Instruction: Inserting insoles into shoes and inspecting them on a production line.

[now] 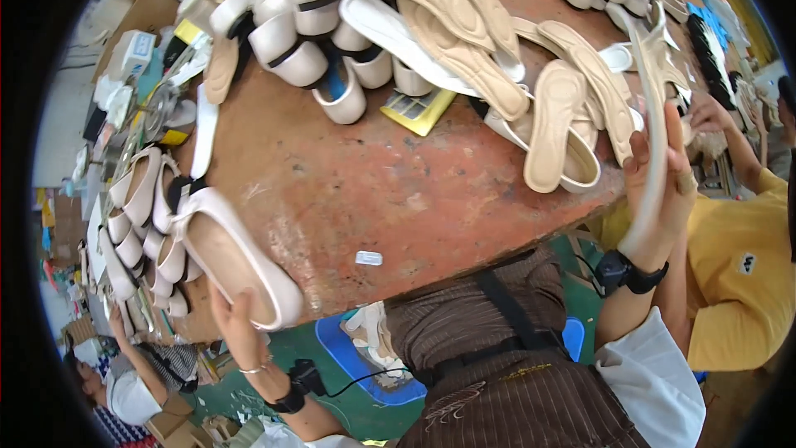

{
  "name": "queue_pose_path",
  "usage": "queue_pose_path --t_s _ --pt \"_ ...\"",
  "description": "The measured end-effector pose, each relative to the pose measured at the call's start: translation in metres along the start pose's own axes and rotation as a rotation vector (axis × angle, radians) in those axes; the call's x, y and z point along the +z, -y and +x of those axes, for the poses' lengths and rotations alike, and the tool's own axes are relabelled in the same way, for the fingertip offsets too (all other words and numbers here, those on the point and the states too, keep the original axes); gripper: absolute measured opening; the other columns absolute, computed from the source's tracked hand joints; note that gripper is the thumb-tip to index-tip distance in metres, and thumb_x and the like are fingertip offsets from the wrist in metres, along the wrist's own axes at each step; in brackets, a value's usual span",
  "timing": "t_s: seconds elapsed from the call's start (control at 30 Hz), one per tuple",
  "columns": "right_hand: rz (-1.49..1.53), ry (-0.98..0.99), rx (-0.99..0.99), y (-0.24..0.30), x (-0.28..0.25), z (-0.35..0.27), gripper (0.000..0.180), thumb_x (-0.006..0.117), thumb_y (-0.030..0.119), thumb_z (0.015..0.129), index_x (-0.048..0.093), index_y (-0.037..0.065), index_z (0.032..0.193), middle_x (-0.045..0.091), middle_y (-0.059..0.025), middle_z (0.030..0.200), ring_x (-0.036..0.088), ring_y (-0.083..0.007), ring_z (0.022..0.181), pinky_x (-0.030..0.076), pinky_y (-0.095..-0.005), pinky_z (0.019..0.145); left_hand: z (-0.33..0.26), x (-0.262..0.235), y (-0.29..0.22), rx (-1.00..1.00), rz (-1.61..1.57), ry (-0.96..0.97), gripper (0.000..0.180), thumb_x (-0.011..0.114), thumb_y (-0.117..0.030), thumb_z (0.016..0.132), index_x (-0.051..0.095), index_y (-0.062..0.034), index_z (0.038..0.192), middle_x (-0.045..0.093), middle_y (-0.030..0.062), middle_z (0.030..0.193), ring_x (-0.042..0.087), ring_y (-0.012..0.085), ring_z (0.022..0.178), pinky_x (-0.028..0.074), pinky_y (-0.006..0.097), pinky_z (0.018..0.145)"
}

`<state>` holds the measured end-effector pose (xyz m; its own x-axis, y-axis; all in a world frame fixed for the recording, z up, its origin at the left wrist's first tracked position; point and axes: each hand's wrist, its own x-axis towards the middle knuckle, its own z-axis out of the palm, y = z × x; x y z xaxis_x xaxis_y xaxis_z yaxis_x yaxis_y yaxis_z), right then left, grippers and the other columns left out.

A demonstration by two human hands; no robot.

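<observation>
While the left hand (pixel 240 323) grips a cream, round-heeled slip-on shoe (pixel 276 286) over the table's (pixel 398 199) near left edge, its long axis slanting away leftward, the right hand (pixel 673 199), well apart, holds a pale, narrow, curved piece (pixel 657 137) near the right edge. Smooth and tan-lined, the shoe carries a bow; beige contoured insoles (pixel 554 120) lie beyond.

Shoe (pixel 236 257) in L hand (pixel 240 333): smooth lthr-look upper w/ slight sheen, matt lining. Beige insoles (pixel 554 129): matt, moulded w/ raised ridges. Tabletop (pixel 332 207): rough, worn, paint-like surf. Tub (pixel 333 353): smooth plastic. Apron (pixel 522 398): matt woven cloth. Wrist strap (pixel 290 399): matt, fabric-look.
</observation>
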<state>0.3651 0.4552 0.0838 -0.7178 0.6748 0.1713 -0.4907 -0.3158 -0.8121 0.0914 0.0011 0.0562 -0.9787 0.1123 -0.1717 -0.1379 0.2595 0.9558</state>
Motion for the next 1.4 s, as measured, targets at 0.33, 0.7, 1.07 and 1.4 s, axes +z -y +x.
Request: queue_pose_path --t_s 0.33,0.7,1.07,1.4 --pt "-0.143 -0.234 0.214 -0.073 0.056 -0.018 0.036 0.073 0.032 0.090 0.068 -0.002 0.097 0.067 -0.0043 0.081 0.063 -0.0135 0.072 0.052 -0.0287 0.069 0.063 -0.118 0.066 0.101 0.540 -0.094 0.045 0.053 0.009 0.080 0.057 0.0104 0.125 0.068 0.0156 0.113 0.065 0.0233 0.103 0.049 0.031 0.092" --pt "0.041 -0.049 0.544 -0.100 0.106 0.005 0.063 0.061 0.014 0.085 0.040 -0.008 0.141 0.062 -0.0247 0.122 0.066 -0.0355 0.109 0.055 -0.0424 0.095 0.047 -0.089 0.019 -0.168 1.104 0.054 0.035 0.070 -0.012 0.079 0.069 -0.0048 0.113 0.070 0.0211 0.102 0.067 0.0418 0.089 0.053 0.047 0.078" --pt "0.144 -0.014 0.553 -0.115 0.103 -0.006 0.080 0.049 0.054 0.098 0.025 -0.002 0.151 0.057 -0.0132 0.110 0.061 -0.0249 0.094 0.055 -0.0381 0.081 0.212 0.213 -0.101 0.907 0.784 0.066 0.057 0.071 -0.022 0.085 0.054 0.0033 0.133 0.056 0.0273 0.133 0.056 0.0398 0.122 0.044 0.043 0.103" --pt "0.169 -0.022 0.543 -0.110 0.071 -0.004 0.083 0.049 0.065 0.093 0.031 0.006 0.149 0.060 -0.0115 0.120 0.064 -0.0187 0.079 0.057 -0.0311 0.065 0.122 0.091 -0.089 0.458 0.192 0.009 0.035 0.075 -0.027 0.084 0.062 0.0014 0.069 0.053 -0.0005 0.061 0.046 0.0086 0.058 0.037 0.029 0.052"
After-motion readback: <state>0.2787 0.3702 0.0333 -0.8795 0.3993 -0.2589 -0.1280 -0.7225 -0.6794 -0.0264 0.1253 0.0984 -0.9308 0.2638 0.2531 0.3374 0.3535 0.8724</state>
